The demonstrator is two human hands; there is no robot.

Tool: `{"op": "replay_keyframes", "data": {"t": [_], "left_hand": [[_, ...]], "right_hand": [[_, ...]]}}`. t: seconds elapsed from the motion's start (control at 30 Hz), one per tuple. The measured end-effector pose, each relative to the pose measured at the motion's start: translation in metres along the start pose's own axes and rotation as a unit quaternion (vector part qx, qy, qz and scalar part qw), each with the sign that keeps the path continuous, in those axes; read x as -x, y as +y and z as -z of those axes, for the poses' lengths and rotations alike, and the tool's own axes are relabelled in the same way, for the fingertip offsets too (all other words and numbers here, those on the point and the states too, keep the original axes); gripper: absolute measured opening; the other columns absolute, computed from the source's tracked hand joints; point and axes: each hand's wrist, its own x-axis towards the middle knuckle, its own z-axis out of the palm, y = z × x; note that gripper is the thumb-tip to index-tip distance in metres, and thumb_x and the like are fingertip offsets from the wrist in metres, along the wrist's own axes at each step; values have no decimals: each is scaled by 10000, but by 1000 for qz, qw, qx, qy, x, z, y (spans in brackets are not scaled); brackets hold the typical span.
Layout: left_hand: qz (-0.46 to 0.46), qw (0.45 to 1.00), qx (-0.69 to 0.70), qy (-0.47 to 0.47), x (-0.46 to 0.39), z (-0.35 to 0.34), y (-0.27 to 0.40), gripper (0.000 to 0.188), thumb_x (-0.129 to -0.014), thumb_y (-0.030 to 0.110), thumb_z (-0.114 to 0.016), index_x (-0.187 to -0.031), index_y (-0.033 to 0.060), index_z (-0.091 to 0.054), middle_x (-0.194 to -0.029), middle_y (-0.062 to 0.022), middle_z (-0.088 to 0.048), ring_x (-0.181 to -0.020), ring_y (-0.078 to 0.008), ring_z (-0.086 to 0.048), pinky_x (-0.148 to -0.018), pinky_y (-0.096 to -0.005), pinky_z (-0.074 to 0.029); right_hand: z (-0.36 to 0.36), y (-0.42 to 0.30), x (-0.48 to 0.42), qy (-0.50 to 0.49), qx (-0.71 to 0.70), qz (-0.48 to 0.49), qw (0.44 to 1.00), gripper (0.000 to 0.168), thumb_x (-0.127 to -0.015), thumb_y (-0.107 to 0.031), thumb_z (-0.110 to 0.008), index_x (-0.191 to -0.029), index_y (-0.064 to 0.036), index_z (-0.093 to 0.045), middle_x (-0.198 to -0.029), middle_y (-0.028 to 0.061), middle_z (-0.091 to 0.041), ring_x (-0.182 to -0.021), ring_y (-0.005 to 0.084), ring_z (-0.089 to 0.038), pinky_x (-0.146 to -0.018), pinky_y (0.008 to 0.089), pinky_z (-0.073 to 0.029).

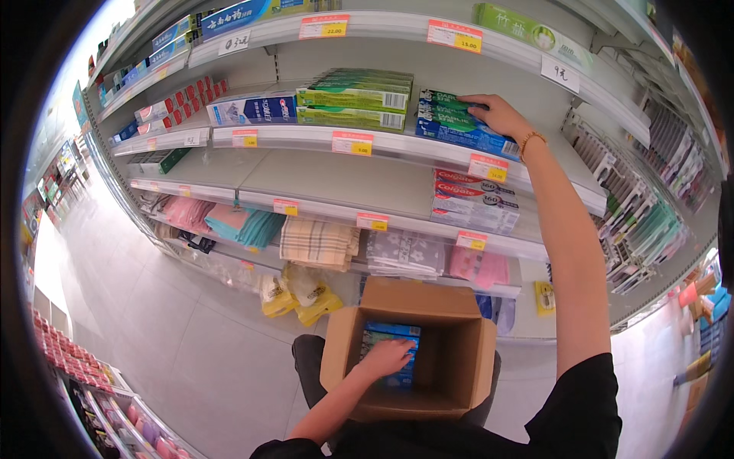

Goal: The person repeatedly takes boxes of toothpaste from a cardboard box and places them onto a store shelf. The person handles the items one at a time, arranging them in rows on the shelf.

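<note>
My right hand (498, 116) reaches out to a stack of green and blue Darlie toothpaste boxes (453, 126) on the middle shelf. Its fingers are spread over the top of the stack and touch it. Between my knees stands an open cardboard carton (421, 298). Down inside it, my left hand (390, 357) lies over blue toothpaste boxes (395, 330) along the carton's left side. Its fingertips are partly hidden, so whether it grips a box is not clear.
Green toothpaste boxes (351, 98) and a Crest box (252, 109) stand left on the same shelf (395, 140). Colgate boxes (475, 201) sit one shelf below, above folded towels (318, 241). Toothbrush packs (631, 212) hang at right. Yellow-and-clear plastic packs (301, 295) hang beside the carton.
</note>
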Motion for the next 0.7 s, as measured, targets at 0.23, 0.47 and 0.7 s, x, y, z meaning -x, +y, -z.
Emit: {"op": "replay_keyframes", "data": {"t": [0.23,0.47,0.7], "left_hand": [[4,1000,-5,9,1,-5,-7,257,-906,227,-637,-1108,70,-624,-1086,-149,-685,-970,-380,-665,-820,-484,-550],[3,1000,-6,-9,-1,-6,-10,276,-909,219,-631,-1148,83,-613,-1108,-155,-684,-982,-384,-664,-835,-482,-551],[28,999,-25,-29,2,-6,-12,297,-906,219,-631,-1183,111,-616,-1118,-149,-685,-987,-375,-669,-833,-481,-558]], "right_hand": [[2,-7,2,-28,3,-32,999,325,-1010,-200,-557,-1307,-136,-671,-1258,147,-687,-1099,276,-649,-1008,352,-476],[0,4,1,-41,-7,-37,998,330,-1029,-212,-513,-1308,-131,-669,-1278,144,-677,-1138,273,-633,-1026,348,-462],[-4,5,-4,-44,-12,-29,999,331,-1025,-197,-516,-1314,-133,-665,-1272,150,-679,-1142,273,-630,-1027,342,-457]]}}
